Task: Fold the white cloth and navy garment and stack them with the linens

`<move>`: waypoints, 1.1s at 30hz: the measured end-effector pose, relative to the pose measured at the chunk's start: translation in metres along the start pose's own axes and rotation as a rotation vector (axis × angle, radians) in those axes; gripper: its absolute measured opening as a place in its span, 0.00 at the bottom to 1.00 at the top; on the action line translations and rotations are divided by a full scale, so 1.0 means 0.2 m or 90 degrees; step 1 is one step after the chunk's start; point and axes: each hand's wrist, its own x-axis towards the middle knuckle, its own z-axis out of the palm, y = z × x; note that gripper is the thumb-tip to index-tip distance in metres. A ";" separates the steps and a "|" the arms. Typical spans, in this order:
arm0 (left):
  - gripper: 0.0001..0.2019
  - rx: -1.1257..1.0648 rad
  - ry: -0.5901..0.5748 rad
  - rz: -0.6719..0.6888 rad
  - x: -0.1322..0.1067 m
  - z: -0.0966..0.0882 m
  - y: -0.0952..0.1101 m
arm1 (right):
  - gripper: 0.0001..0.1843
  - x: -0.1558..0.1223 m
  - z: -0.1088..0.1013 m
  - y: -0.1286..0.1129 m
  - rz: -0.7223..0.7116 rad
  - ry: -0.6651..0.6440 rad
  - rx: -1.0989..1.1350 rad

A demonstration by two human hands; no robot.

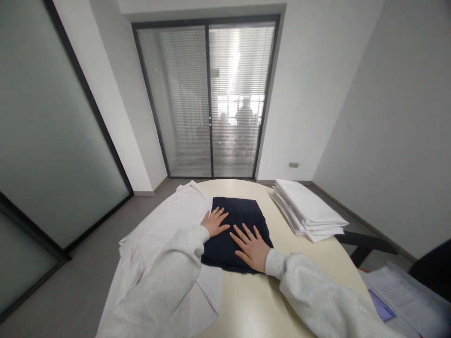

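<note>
A dark navy folded cloth [235, 211], perhaps a garment, lies flat on the round cream table [246, 300]. My left hand [214, 222] rests palm down on its left part, fingers spread. On its lower right part lies my right hand [252, 249], also flat with the fingers apart. Neither hand grips anything. Left of the navy cloth, a white garment [176, 211] is laid out over the table's left side, its lower part partly hidden by my left sleeve. The navy cloth's left edge meets or overlaps the white fabric.
A stack of folded white cloths [310, 206] sits at the table's right edge. Beyond it is a dark chair [433, 267], with a plastic-wrapped package [405, 291] at the lower right. Glass doors with blinds [207, 98] stand at the back; blurred figures show behind them.
</note>
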 end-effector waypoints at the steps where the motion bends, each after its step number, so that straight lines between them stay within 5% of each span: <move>1: 0.28 0.009 -0.006 0.000 0.00 0.01 -0.01 | 0.32 0.00 -0.02 0.01 0.009 -0.037 0.030; 4: 0.30 0.018 -0.027 -0.006 0.00 -0.01 -0.03 | 0.36 0.04 -0.14 0.09 -0.006 -0.175 0.187; 7: 0.31 0.033 0.016 -0.056 0.02 -0.04 -0.04 | 0.33 0.10 -0.21 0.21 -0.002 -0.066 0.284; 10: 0.31 0.062 0.100 -0.103 0.04 -0.03 -0.06 | 0.32 0.15 -0.14 0.31 0.081 0.075 0.162; 16: 0.32 0.103 0.093 -0.108 0.04 0.00 -0.08 | 0.35 0.18 0.09 0.36 0.086 0.037 -0.029; 18: 0.33 0.130 0.135 -0.138 0.04 -0.02 -0.07 | 0.36 0.19 0.10 0.38 0.132 0.051 -0.028; 23: 0.32 0.261 0.207 -0.204 0.06 0.00 -0.06 | 0.41 0.22 0.11 0.45 0.425 0.086 -0.034; 28: 0.31 0.275 0.174 -0.157 0.14 0.07 -0.06 | 0.43 0.25 0.15 0.51 0.449 0.039 -0.004; 33: 0.29 0.180 0.203 -0.169 0.16 0.02 -0.07 | 0.41 0.25 0.09 0.58 0.432 0.114 0.117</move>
